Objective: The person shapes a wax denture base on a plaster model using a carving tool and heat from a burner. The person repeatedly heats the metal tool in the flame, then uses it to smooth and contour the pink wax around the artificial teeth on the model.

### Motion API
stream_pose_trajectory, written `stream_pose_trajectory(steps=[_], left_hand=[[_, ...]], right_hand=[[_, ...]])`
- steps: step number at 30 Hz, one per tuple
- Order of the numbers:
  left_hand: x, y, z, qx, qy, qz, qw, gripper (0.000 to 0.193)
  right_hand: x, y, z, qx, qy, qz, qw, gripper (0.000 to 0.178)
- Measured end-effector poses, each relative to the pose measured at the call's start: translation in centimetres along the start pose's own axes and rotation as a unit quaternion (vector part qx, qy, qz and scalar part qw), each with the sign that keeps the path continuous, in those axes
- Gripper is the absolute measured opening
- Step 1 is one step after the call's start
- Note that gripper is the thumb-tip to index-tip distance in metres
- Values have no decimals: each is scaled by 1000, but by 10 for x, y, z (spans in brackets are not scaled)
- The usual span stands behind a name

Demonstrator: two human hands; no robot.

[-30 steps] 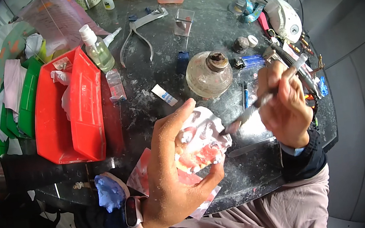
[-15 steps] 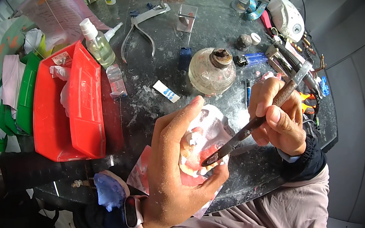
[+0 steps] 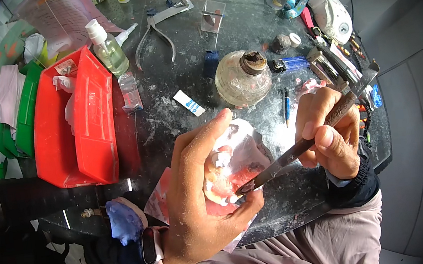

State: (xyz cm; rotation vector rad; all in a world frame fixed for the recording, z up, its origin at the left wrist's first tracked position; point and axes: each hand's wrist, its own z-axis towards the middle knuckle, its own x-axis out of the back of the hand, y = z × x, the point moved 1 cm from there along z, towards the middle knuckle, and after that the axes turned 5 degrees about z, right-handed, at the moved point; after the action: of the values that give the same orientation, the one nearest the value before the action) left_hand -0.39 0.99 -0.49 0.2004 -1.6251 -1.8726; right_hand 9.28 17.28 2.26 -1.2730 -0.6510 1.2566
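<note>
My left hand, dusted with powder, is closed around a plaster dental cast with teeth and pink wax on it. Its thumb and fingers wrap the cast's edges and hide part of it. In my right hand is a dark wax knife, pinched between thumb and fingers. The knife slants down to the left, and its blade tip rests at the pink wax near the teeth. Under my left hand lies a pink wax sheet.
Beyond the cast stands a glass spirit burner. A red bin and spray bottle are on the left, pliers behind. A blue impression sits by my left wrist. Tools and a white device line the right.
My right hand and the wax knife have shifted slightly right, and the blade tip has moved a little along the wax. The whole view has shifted slightly.
</note>
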Motion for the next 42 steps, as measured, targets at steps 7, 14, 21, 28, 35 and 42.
stream_pose_trajectory(steps=[7, 14, 21, 28, 35, 42], left_hand=[[-1, 3, -1, 23, -7, -21, 999, 78], [-4, 4, 1, 16, 7, -37, 999, 78], [-3, 4, 1, 8, 12, -21, 1000, 78], [-1, 2, 4, -48, 18, 10, 999, 78], [-1, 0, 3, -38, 19, -9, 999, 77], [-1, 3, 5, -60, 29, 10, 998, 77]], right_hand=[[-2, -4, -2, 11, 11, -24, 1000, 13], [-5, -6, -5, 8, 23, -34, 999, 13], [-4, -7, -4, 5, 20, -39, 999, 13], [-4, -10, -5, -11, 24, -35, 999, 11], [-3, -8, -5, 4, 20, -30, 999, 11], [-3, -9, -4, 9, 29, -50, 998, 12]])
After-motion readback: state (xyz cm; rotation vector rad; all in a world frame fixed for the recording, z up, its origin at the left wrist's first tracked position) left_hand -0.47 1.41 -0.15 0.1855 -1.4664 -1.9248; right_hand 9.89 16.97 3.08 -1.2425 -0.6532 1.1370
